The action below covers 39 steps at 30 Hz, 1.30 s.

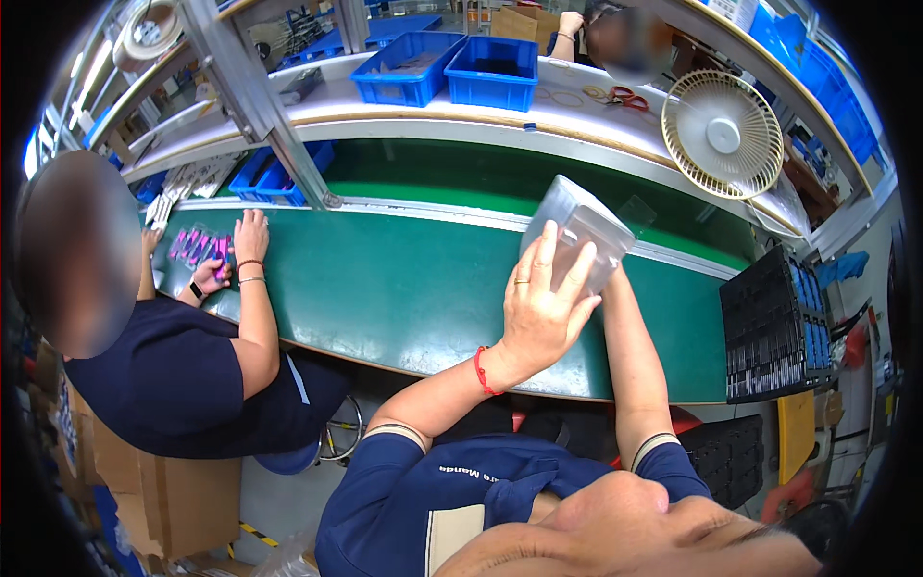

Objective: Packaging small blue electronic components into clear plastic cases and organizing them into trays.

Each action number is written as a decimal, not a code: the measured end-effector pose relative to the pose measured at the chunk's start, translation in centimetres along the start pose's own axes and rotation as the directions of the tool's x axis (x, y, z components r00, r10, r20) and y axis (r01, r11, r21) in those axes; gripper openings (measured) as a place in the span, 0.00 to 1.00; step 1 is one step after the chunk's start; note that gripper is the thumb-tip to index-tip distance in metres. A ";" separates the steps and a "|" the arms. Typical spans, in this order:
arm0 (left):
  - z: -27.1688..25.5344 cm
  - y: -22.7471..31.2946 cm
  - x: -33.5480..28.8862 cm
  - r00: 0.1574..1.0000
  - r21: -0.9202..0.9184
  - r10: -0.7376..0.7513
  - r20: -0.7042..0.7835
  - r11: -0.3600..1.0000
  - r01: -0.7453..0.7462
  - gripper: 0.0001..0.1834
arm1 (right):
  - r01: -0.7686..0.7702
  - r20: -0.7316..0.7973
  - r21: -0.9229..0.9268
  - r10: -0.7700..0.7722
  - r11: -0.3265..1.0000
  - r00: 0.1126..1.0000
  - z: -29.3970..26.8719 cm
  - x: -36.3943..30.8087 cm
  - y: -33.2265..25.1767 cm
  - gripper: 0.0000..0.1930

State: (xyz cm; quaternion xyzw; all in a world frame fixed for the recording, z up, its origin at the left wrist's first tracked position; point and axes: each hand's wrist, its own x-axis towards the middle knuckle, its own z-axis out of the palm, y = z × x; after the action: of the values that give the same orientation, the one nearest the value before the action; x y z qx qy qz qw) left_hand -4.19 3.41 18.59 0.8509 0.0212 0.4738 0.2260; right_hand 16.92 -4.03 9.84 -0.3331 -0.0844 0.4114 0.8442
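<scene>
A stack of clear plastic trays or shells [569, 209] is tilted up over the green worktable, between my two hands. My left hand [540, 310] lies against its near side, fingers stretched and spread, with a ring and a red wrist cord. My right hand [613, 279] reaches up behind the stack's right side and appears to bear it. The clear plastic mostly hides its fingers. A thin clear flap [636, 213] sticks out at the stack's upper right.
A co-worker [183, 385] at the left handles pink and purple pieces [197, 247]. Blue bins [492, 75] and red scissors [629, 98] sit on the shelf beyond. A round cream fan [722, 135] hangs at right, above black trays [777, 327] on the worktable [413, 288].
</scene>
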 end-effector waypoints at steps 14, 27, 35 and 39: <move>16.4 0.2 -0.4 0.969 0.336 0.064 0.238 0.931 -0.144 0.29 | 0.499 -0.521 -0.258 -0.554 0.827 0.649 -5.1 -3.2 -0.4 0.33; 12.5 -18.5 6.1 0.956 0.248 -0.290 -0.055 0.923 0.294 0.29 | 0.405 -0.110 -0.596 -0.570 0.694 0.814 -7.6 1.7 -2.5 0.37; 14.5 -19.7 5.1 0.940 0.220 -0.309 -0.145 0.916 0.335 0.23 | 0.315 -0.196 -0.581 -0.505 0.751 0.841 -8.3 7.8 -6.1 0.27; 16.1 -19.8 5.2 0.963 0.344 -0.160 -0.215 0.911 0.228 0.19 | 0.018 -0.324 -0.827 -0.503 0.562 0.801 -7.2 7.3 -8.6 0.21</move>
State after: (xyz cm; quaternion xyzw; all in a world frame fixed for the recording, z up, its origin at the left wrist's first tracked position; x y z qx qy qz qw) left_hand 15.34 16.58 7.52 0.8248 0.2142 0.5123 0.1070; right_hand 30.15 -5.83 8.79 -0.7525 -0.0725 0.0860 0.6489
